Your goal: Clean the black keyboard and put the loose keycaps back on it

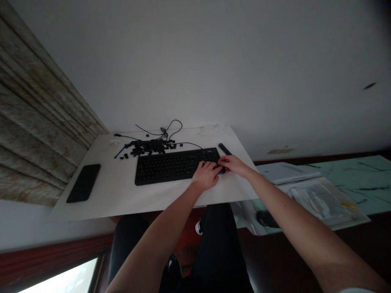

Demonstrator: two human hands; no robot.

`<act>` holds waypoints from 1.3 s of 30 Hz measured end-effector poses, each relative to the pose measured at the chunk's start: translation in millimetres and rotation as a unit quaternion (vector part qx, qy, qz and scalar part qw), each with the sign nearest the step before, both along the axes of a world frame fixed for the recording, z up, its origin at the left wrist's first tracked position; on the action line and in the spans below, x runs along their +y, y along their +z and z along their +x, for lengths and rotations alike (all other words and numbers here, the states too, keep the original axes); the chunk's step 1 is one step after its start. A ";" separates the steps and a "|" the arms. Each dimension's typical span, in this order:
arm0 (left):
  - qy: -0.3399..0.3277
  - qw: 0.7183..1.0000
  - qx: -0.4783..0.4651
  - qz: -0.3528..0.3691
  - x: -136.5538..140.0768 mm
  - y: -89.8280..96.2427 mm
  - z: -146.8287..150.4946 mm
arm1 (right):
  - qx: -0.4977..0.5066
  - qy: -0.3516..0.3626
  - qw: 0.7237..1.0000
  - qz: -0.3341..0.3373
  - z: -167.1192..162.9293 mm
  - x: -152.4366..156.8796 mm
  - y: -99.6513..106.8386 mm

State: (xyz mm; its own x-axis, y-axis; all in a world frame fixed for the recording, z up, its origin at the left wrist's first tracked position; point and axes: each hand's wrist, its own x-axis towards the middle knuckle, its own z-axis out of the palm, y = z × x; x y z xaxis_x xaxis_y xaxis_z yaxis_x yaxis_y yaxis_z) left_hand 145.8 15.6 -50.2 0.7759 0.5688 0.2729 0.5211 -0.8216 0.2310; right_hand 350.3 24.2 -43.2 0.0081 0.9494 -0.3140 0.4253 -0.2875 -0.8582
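A black keyboard point(165, 167) lies on the white table point(122, 203), and much of its surface looks dark and low, too dim to read key by key. My left hand point(206, 175) rests on its right part with the fingers stretched out over the number-pad side. At the keyboard's right edge, my right hand point(230, 163) has thumb and fingers pinched together, close to the left fingertips; what it holds, if anything, is too small to tell. Behind the keyboard is a heap of loose black keycaps point(149, 146). A slim black bar point(224, 148) lies just beyond my right hand.
A thin cable point(175, 121) loops behind the heap, near a blue stick-like tool point(119, 152). A black phone-like slab point(84, 183) sits at the left. Curtains point(36, 106) hang on the left; papers and a plastic bag point(311, 201) lie on a lower surface at right.
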 end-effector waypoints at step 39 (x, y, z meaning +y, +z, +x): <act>0.031 0.998 -0.047 -0.022 2.9 -6.4 1.8 | 0.026 -0.025 0.998 0.047 -0.5 -11.0 -2.5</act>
State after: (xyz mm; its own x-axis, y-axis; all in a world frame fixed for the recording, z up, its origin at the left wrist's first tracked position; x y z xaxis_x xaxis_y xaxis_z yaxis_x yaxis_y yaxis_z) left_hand 147.7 18.4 -56.6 0.7109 0.6282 0.3160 0.5456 -0.7763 0.3157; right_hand 349.8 13.2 -45.7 0.0422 0.9734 -0.2253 0.3657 -0.2249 -0.9032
